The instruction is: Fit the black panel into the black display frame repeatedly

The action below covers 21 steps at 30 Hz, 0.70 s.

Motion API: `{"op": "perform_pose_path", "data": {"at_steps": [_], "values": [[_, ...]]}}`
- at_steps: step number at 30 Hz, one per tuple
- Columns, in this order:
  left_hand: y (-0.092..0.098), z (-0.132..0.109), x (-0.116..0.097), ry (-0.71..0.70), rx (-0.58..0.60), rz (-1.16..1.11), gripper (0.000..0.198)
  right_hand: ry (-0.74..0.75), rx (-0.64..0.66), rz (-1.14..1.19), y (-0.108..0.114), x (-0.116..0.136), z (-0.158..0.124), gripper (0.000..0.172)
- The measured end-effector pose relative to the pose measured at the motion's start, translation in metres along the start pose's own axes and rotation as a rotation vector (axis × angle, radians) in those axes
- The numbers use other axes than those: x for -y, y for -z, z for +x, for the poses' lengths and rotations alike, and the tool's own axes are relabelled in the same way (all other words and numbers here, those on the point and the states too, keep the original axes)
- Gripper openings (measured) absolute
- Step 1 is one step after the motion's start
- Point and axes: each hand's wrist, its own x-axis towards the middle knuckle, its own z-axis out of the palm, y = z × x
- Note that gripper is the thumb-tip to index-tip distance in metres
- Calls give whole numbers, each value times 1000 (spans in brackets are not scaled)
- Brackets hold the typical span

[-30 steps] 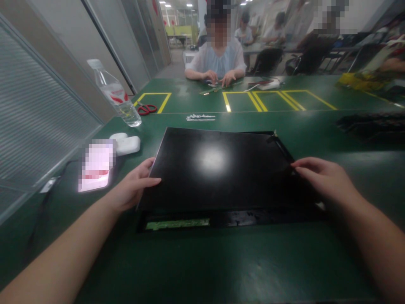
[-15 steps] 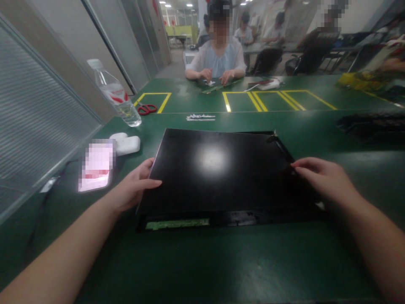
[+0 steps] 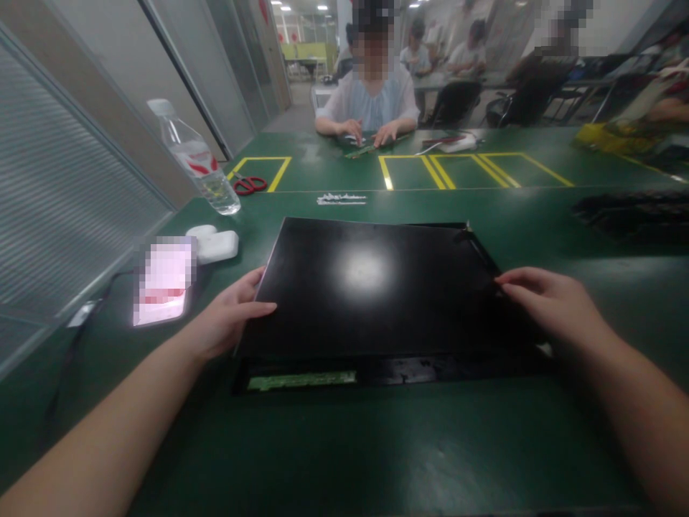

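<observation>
A flat black screen panel (image 3: 344, 309) lies over a shallow black frame (image 3: 409, 372), its left side raised and tilted. My left hand (image 3: 234, 316) is closed on the panel's left edge, thumb on top and fingers beneath. At the right side, my right hand (image 3: 543, 291) pinches the frame's edge between thumb and fingertips; whether it also grips the panel is hard to see. A narrow green circuit board (image 3: 301, 380) shows in the frame's near-left part. Most of the frame's inside is hidden under the panel.
Left of the panel are a lit phone (image 3: 164, 280), a white earbud case (image 3: 218, 246), a water bottle (image 3: 197, 161) and red-handled scissors (image 3: 250, 185). White strips (image 3: 341, 199) lie beyond it. Dark items (image 3: 635, 215) sit far right. A person (image 3: 371, 100) works across the green table (image 3: 387, 452).
The panel has shifted very slightly to the right, and its near edge sits a little higher, baring more of the frame. Both hands keep their hold, almost still.
</observation>
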Motion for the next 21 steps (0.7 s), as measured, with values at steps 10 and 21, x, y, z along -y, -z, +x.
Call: {"op": "perform_pose_path", "data": {"at_steps": [10, 21], "values": [[-1, 0, 0, -37, -8, 95, 72, 22, -7, 15, 0, 2, -1, 36], [-3, -2, -2, 9, -7, 5, 76, -12, 5, -21, 1, 2, 1, 43]]}}
